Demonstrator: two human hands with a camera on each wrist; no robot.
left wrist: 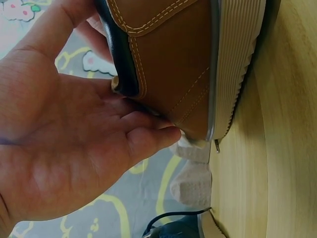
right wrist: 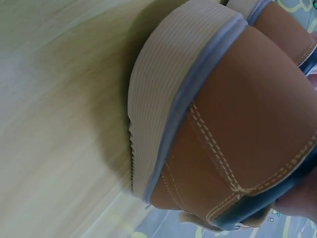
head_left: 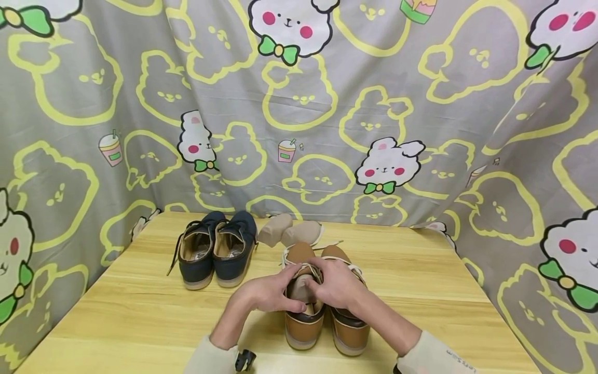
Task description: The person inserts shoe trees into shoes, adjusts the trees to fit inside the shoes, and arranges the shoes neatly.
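Two tan-brown shoes with dark collars and white laces stand side by side on the wooden table, heels toward me. Both hands are at the left brown shoe [head_left: 303, 331]. The left hand [head_left: 267, 292] grips its left side, thumb at the opening and fingers along the outside, as the left wrist view shows. From the right, the right hand [head_left: 340, 284] holds the upper, thumb in the opening and fingers over the laces. Between the thumbs a greyish-beige piece [head_left: 302, 286] shows inside the shoe. The right brown shoe [head_left: 350, 335] sits partly under the right forearm.
A pair of navy lace-up shoes [head_left: 196, 270] stands at the back left. Two beige toe-shaped pieces [head_left: 275, 228] lie behind the brown shoes. A grey patterned curtain [head_left: 308, 109] encloses the wooden table [head_left: 154, 322] at the back and sides.
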